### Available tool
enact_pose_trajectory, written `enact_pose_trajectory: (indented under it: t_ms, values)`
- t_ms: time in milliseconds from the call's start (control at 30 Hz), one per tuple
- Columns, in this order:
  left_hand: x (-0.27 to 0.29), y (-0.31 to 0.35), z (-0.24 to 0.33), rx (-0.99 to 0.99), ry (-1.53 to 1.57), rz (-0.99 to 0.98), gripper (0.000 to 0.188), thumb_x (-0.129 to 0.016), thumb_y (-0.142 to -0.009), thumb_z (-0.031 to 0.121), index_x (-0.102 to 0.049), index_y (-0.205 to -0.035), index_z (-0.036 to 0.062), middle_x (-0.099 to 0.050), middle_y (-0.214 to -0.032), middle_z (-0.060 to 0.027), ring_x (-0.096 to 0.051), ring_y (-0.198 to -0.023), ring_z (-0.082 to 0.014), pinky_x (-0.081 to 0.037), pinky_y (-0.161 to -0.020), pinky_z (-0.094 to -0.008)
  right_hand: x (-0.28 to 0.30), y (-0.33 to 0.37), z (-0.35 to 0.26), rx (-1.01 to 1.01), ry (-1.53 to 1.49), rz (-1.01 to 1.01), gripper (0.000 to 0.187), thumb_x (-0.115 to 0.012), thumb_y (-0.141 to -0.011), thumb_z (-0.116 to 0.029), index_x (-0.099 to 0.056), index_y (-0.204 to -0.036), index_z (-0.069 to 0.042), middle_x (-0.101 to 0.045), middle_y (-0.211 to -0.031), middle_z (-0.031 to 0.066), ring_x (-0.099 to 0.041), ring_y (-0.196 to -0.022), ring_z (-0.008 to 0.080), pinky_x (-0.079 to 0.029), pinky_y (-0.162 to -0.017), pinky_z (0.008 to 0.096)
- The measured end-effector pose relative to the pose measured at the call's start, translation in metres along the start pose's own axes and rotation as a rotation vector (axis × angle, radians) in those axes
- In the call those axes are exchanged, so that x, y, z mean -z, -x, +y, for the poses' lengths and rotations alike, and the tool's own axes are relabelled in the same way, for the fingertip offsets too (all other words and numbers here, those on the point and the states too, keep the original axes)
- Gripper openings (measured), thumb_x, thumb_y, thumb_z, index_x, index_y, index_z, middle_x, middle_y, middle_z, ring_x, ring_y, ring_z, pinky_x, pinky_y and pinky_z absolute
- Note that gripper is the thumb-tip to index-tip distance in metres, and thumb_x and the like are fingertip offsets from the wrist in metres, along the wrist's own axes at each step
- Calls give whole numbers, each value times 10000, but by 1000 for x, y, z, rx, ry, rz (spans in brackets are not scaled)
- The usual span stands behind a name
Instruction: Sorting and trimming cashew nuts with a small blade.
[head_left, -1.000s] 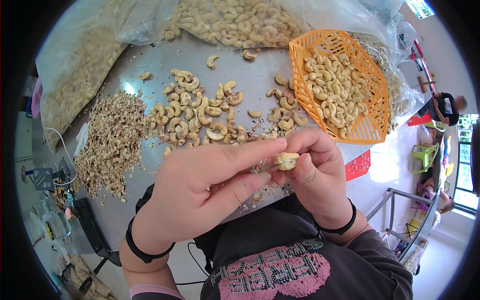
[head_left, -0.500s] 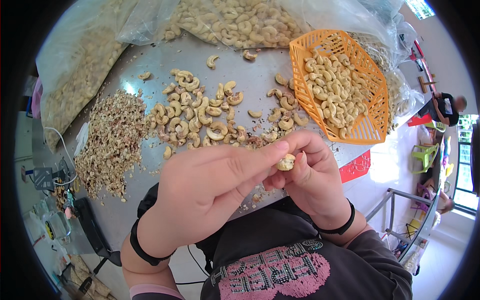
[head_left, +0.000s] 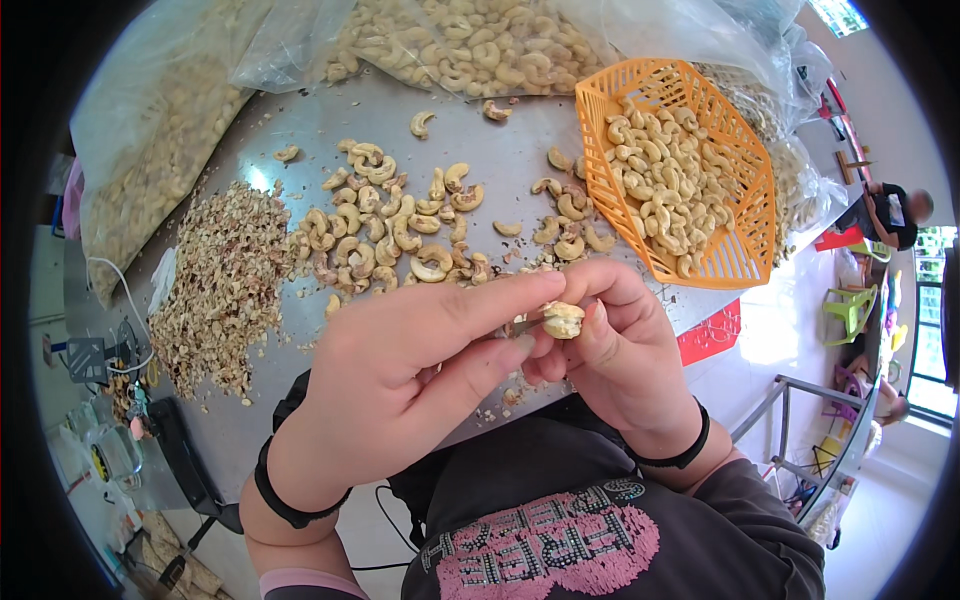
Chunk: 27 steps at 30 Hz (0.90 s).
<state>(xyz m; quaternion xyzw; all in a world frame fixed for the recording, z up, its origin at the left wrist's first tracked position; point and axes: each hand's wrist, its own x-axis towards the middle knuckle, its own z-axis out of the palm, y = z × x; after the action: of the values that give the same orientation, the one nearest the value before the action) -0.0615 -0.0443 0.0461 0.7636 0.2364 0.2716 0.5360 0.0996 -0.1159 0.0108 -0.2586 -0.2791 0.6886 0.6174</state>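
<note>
A pale cashew nut [head_left: 563, 321] is pinched between the thumb and fingers of my right hand [head_left: 625, 330], low over the near side of the metal table. Against the nut's left side rests a thin grey blade [head_left: 526, 323], mostly hidden, with my left hand [head_left: 420, 345] closed on it. Just beyond my hands lies a loose pile of cashew nuts [head_left: 372, 225], some with reddish-brown skin on them. An orange openwork basket [head_left: 762, 225] of pale cashews stands to the right.
A heap of skin flakes and crumbs [head_left: 225, 290] covers the table's left side. Clear plastic bags of cashews [head_left: 165, 130] line the left and far edges. Scattered nuts and bits lie on the metal table [head_left: 310, 115]. A person [head_left: 895, 215] is far off at the right.
My left thumb and fingers have shifted, uncovering more of the nut and showing the blade beside it. My right hand keeps its grip on the nut in nearly the same place.
</note>
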Motion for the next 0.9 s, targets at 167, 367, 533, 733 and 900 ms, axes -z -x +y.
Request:
enact_pose_trajectory:
  t_ms: [167, 367, 533, 733, 900]
  values:
    - [-2, 2, 2, 187, 173, 39, 279, -520, -763, 51, -556, -1038, 20, -584, -735, -46, -514, -595, -83, -391, -530, -186, 2, 2, -2, 42, 157, 29, 166, -514, -829, -141, -482, -932, -15, -547, -831, 51, -529, -729, 104, -435, -646, 217]
    - [0, 2, -4, 73, 71, -4, 301, -512, -766, 42, -536, -1064, 13, -580, -744, -55, -557, -656, -104, -414, -552, -185, 0, 4, -5, 108, 317, 65, 160, -560, -796, -104, -489, -908, -14, -550, -834, 42, -522, -738, 88, -422, -647, 208]
    - [0, 4, -2, 85, 35, -36, 336, -522, -745, 9, -520, -1081, 2, -583, -765, -71, -573, -683, -116, -424, -557, -189, 2, 4, -6, 109, 328, 79, 167, -583, -774, -67, -490, -902, -13, -551, -835, 42, -522, -749, 88, -419, -651, 208]
    - [0, 4, 1, 84, -39, -58, 360, -531, -725, -26, -516, -1084, -3, -595, -781, -76, -587, -676, -130, -443, -578, -203, -2, 4, -5, 128, 357, 85, 158, -578, -776, -59, -492, -898, -6, -554, -838, 48, -527, -765, 95, -423, -660, 216]
    - [3, 4, -6, 44, 37, -98, 316, -508, -751, -3, -533, -1066, 1, -596, -734, -60, -564, -612, -98, -419, -521, -187, -2, 4, -7, 86, 356, 82, 149, -570, -782, -61, -500, -898, -1, -560, -850, 64, -533, -769, 103, -429, -667, 224]
